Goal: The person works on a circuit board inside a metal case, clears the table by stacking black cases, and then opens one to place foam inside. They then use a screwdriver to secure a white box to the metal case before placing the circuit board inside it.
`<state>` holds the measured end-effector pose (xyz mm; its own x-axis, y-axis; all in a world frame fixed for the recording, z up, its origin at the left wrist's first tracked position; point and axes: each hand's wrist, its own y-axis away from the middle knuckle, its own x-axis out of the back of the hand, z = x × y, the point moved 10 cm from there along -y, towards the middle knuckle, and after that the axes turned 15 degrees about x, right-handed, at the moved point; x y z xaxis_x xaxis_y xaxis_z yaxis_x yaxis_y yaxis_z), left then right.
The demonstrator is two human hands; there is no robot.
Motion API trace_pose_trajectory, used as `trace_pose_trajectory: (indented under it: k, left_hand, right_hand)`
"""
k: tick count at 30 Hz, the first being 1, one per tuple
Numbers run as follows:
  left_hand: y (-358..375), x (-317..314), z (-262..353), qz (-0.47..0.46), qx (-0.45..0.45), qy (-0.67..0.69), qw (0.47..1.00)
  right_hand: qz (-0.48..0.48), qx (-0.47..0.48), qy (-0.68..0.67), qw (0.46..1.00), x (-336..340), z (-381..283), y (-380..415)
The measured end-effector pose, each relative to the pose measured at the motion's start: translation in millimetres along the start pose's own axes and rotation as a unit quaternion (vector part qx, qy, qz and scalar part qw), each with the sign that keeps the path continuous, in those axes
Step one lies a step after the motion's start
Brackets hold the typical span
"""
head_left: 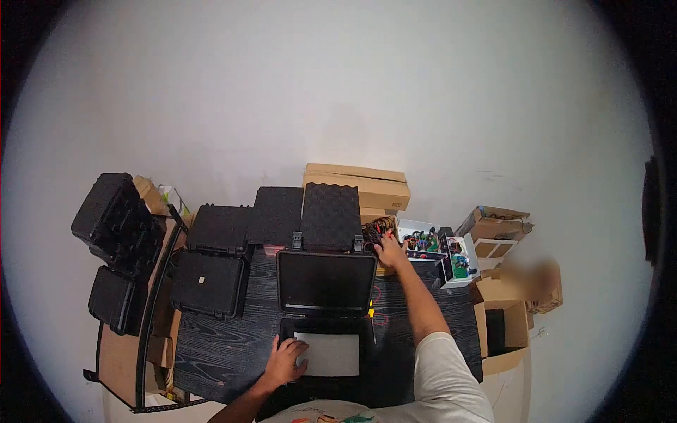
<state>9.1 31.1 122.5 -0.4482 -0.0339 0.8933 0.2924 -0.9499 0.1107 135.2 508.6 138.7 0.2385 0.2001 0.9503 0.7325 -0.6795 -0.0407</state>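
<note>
An open black hard case (363,345) stands at the table's near edge, its lid (327,280) raised, with a white, flat, foam-like sheet (331,354) in its base. My left hand (285,361) lies over the case's left rim, fingers spread and their tips on the sheet. Farther off, my right hand (391,252) reaches over a small cardboard box of black and red cables (377,229). Its fingers look apart, at the near side of the cables; the fingertips are small, and any contact with a cable is hard to make out.
Closed black cases (206,283) and dark foam panels (330,215) stand left and behind. White trays of circuit boards (423,241) sit right of the cables. A long cardboard box (356,185) is at the back. Yellow-tipped leads (371,309) lie beside the case.
</note>
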Motion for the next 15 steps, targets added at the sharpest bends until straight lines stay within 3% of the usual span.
trace_pose_trajectory:
  k: [1, 4, 7, 9, 12, 15]
  left_hand:
    - [0.1, 2.5, 1.3, 0.006, -0.004, 0.003, 1.000]
    - [2.3, 7.1, 2.9, 0.020, -0.011, 0.027, 0.999]
    - [3.2, 13.8, -4.1, 0.046, 0.009, 0.073, 0.996]
    - [6.0, 23.5, -9.5, 0.089, 0.042, 0.092, 0.991]
    - [6.3, 25.5, -23.1, 0.141, 0.089, 0.119, 0.979]
    - [1.0, 11.3, -35.5, 0.122, 0.088, 0.152, 0.977]
  right_hand:
    - [-0.079, -0.029, 0.029, 0.996, -5.7, 1.7, 2.6]
    - [-0.084, -0.039, 0.008, 0.996, 7.6, -4.5, 11.6]
    - [0.141, 0.010, -0.106, 0.984, 42.1, -4.9, 18.7]
    - [0.313, 0.053, -0.174, 0.932, 72.4, -12.4, 41.0]
    - [0.510, 0.099, -0.120, 0.846, 117.9, -74.3, 114.2]
    - [0.511, 0.146, -0.163, 0.831, 119.8, -154.4, 171.1]
